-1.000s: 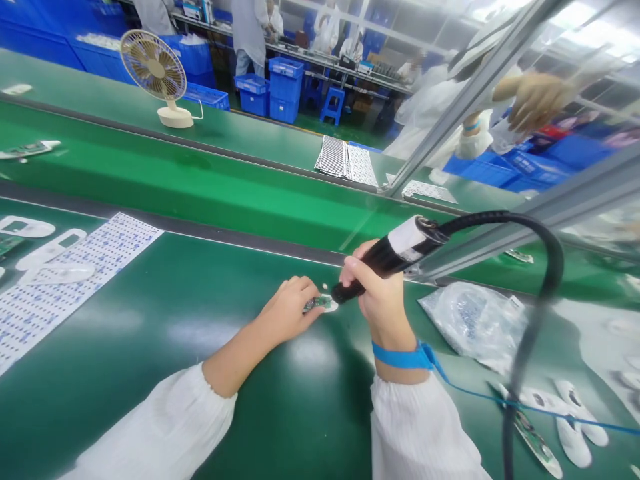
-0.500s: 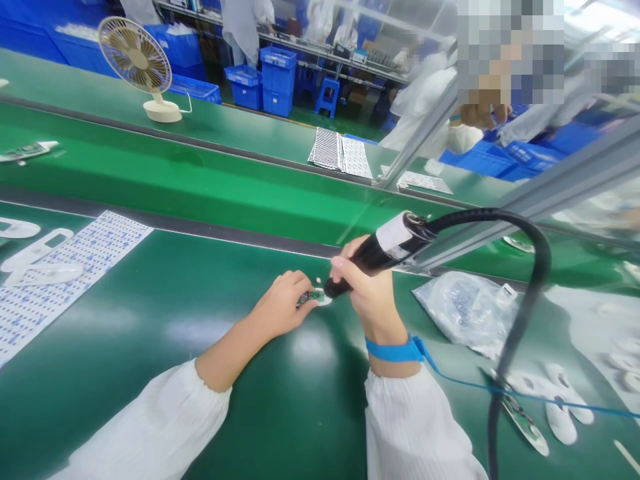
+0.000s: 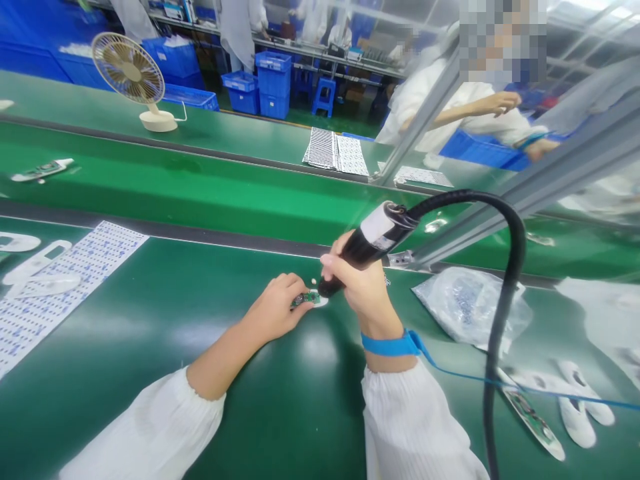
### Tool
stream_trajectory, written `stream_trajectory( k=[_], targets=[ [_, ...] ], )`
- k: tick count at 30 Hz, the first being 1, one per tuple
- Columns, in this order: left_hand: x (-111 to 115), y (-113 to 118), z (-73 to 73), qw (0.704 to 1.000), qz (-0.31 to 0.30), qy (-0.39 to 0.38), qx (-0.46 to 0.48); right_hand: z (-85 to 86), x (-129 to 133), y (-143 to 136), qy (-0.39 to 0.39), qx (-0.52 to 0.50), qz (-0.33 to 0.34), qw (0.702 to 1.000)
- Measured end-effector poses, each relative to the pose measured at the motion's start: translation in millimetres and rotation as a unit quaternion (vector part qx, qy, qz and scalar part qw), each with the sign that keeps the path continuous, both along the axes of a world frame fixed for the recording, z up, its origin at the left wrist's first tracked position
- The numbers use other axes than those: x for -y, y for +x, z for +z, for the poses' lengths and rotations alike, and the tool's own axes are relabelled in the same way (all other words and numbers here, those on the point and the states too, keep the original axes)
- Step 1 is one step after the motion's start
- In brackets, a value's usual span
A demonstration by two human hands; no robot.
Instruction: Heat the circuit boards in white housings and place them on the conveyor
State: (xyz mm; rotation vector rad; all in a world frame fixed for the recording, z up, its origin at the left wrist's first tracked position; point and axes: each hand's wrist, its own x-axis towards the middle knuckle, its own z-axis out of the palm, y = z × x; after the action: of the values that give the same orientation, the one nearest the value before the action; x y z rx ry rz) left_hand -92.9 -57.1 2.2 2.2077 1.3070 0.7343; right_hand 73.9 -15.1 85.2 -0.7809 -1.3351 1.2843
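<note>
At frame centre, our left hand (image 3: 277, 308) pins the circuit board (image 3: 304, 299) while our right hand (image 3: 361, 288) clamps the electric screwdriver (image 3: 361, 247), fastening unfinished.

Electric screwdriver (image 3: 367, 248) and small green circuit board (image 3: 305, 299)
Black, white-labelled screwdriver tilted, tip down on the board; board flat on a white piece on the green mat.
</note>
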Motion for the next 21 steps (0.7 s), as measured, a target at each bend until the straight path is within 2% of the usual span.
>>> stream_trajectory(
  k=[3, 7, 9, 12, 16, 18, 21],
  targets=[
    [2.9, -0.7, -0.5, 1.0, 0.004, 0.005, 0.006, 2.5, -6.5, 9.3, -0.003, -0.069, -0.021, 0.997],
    [3.7, -2.1, -0.6, 1.0, 0.017, 0.02, 0.008, 4.9, -20.4, 42.4, 0.057, -0.181, -0.181, 0.965],
    [-9.7, -5.1, 1.1, 0.999, 0.022, 0.044, 0.003, 2.3, -26.8, 60.9, 0.065, -0.196, -0.254, 0.945],
    [-60.8, -11.3, 7.8, 0.995, 0.04, 0.084, -0.019, -4.7, -33.0, 78.6, 0.045, -0.205, -0.31, 0.927],
    [-163.8, -12.8, 17.3, 0.988, 0.115, 0.082, -0.057, -10.9, -36.2, 82.0, 0.026, -0.224, -0.302, 0.926],
    [-207.5, -9.8, 18.4, 0.983, 0.158, 0.063, -0.073, -12.1, -36.6, 80.6, 0.023, -0.233, -0.292, 0.927],
    [-246.2, -3.7, 13.9, 0.976, 0.194, 0.055, -0.087, -13.9, -36.7, 79.8, 0.01, -0.25, -0.286, 0.925]
  ],
)
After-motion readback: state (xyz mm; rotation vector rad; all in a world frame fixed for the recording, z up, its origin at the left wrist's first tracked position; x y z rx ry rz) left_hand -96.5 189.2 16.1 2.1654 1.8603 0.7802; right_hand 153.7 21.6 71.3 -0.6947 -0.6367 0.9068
